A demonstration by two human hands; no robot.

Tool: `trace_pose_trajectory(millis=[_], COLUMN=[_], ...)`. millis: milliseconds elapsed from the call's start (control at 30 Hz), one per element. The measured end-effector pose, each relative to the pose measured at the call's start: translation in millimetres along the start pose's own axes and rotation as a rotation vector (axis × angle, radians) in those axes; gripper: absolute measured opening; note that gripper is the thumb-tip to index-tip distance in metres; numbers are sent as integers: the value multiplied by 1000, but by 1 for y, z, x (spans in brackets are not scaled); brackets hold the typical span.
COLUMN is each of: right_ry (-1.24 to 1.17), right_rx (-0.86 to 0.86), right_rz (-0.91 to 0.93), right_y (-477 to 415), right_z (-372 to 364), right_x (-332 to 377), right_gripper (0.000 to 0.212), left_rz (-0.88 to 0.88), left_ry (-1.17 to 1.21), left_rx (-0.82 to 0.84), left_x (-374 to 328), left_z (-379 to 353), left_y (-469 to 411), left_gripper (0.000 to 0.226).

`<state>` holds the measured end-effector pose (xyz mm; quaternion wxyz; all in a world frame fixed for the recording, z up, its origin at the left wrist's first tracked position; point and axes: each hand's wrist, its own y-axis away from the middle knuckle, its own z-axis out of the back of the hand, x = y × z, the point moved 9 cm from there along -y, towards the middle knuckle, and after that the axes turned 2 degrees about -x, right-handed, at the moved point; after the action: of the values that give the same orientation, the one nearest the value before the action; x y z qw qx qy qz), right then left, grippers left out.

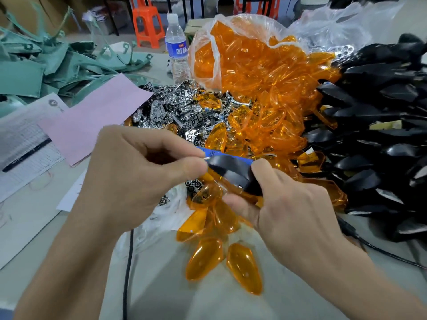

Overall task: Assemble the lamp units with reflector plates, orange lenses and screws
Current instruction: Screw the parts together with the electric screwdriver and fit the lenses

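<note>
My right hand (286,204) grips a black lamp housing (233,172) above the table's middle. My left hand (138,167) pinches something small and shiny at the housing's left tip; what it is I cannot tell. A blue tool (221,155) lies just behind the housing. Orange lenses (265,107) spill from a clear bag at the back centre, and two more lenses (245,266) lie near the front. Chrome reflector plates (180,109) are heaped behind my left hand. Black housings (374,139) are piled on the right.
A water bottle (176,47) stands at the back. Pink paper (92,118) and printed sheets with a pen (26,155) lie on the left. Green plastic parts (46,63) fill the far left. A black cable (128,273) runs down the table's front.
</note>
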<state>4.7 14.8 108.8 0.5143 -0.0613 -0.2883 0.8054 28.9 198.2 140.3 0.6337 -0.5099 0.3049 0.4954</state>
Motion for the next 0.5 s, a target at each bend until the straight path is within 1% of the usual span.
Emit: trace_pose_trajectory(millis=[167, 233, 333, 400, 500], right_ry=[186, 228, 256, 262, 271], right_rx=[74, 84, 99, 118, 139], right_rz=[199, 249, 317, 343, 348], right_y=[5, 6, 7, 6, 7], right_z=[1, 2, 2, 1, 0], right_x=[7, 6, 7, 7, 8], right_gripper=[59, 60, 60, 59, 55], left_rz=[-78, -87, -116, -113, -118], left_ry=[-209, -269, -369, -389, -402], left_rx=[163, 198, 162, 135, 94], left_x=[-21, -19, -19, -18, -16], left_z=[-28, -33, -33, -33, -31], left_y=[4, 3, 3, 2, 1], left_gripper=[17, 10, 9, 9, 20])
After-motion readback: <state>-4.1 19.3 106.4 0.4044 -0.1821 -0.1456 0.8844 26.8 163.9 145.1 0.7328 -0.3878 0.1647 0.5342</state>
